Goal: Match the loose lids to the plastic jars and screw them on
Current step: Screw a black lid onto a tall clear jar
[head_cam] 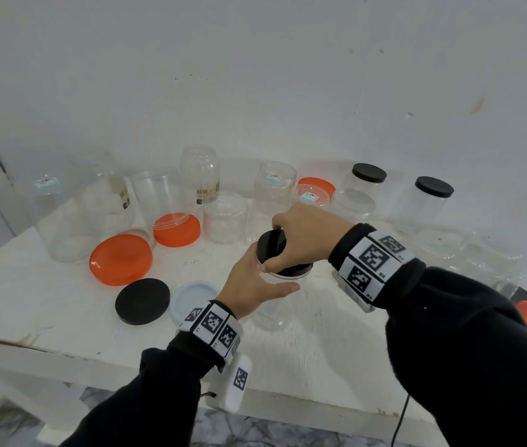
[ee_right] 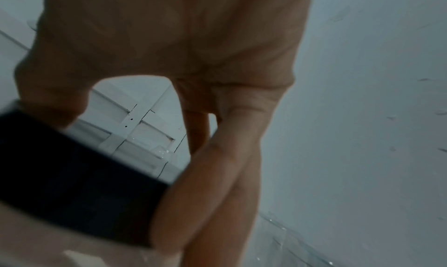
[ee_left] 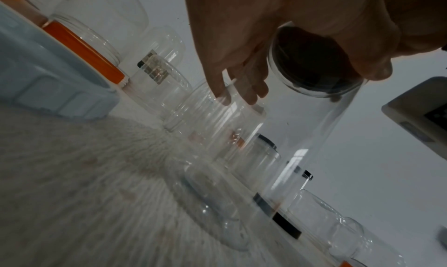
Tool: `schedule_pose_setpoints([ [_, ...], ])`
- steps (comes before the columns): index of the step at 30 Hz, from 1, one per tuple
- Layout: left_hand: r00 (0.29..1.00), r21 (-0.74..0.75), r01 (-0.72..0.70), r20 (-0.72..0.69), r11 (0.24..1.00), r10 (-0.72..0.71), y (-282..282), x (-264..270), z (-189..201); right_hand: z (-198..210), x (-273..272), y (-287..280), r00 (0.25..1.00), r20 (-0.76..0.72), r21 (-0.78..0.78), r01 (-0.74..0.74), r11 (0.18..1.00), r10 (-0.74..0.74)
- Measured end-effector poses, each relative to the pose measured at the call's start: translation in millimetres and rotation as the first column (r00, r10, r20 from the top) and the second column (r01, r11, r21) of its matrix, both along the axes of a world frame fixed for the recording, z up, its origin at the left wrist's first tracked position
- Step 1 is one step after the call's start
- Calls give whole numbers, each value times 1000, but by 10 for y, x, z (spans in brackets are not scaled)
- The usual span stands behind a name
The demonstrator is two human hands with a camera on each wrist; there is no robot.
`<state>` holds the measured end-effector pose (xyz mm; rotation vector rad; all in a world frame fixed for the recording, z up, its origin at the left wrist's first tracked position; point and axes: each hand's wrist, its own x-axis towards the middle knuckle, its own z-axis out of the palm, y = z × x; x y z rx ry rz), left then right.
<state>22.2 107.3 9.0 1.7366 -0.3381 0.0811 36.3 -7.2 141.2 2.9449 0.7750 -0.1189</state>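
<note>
Jars [head_cam: 226, 217] crowd white wooden table [head_cam: 62, 314] against pale wall [head_cam: 255, 75].

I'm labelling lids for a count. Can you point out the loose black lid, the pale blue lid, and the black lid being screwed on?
loose black lid [head_cam: 142, 301]: head view, middle of its flat top.
pale blue lid [head_cam: 195, 297]: head view, its recessed inside face.
black lid being screwed on [head_cam: 270, 246]: head view, bare top left of the fingers.

Left of the left grip [head_cam: 252, 282] lie a black lid [head_cam: 142, 301] and a pale blue lid [head_cam: 195, 300]. Behind the grips, clear jars [head_cam: 226, 217] crowd the counter [head_cam: 304, 359]. Bare counter lies in front.
</note>
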Motion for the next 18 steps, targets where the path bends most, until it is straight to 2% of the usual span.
schedule_pose_setpoints([
  [3,1000,20,15,-6,1000,-15,21,1,17,-39,2,37,998,64,7,7,1000,-7],
  [5,1000,24,27,-11,999,-26,22,0,24,-11,5,18,999,49,-33,21,999,-19],
  [7,999,23,45,-23,999,-45,35,8,46,55,26,-45,996,-85,-84,10,996,-18],
  [9,995,18,84,-46,996,-83,71,23,86,115,50,-102,967,-249,-62,-71,996,53],
  [11,990,9,124,-68,992,-123,107,25,114,133,62,-117,946,-301,-28,-131,991,117],
  [18,993,-4,94,-72,996,-94,76,12,85,35,34,-41,989,-146,35,-28,999,33],
])
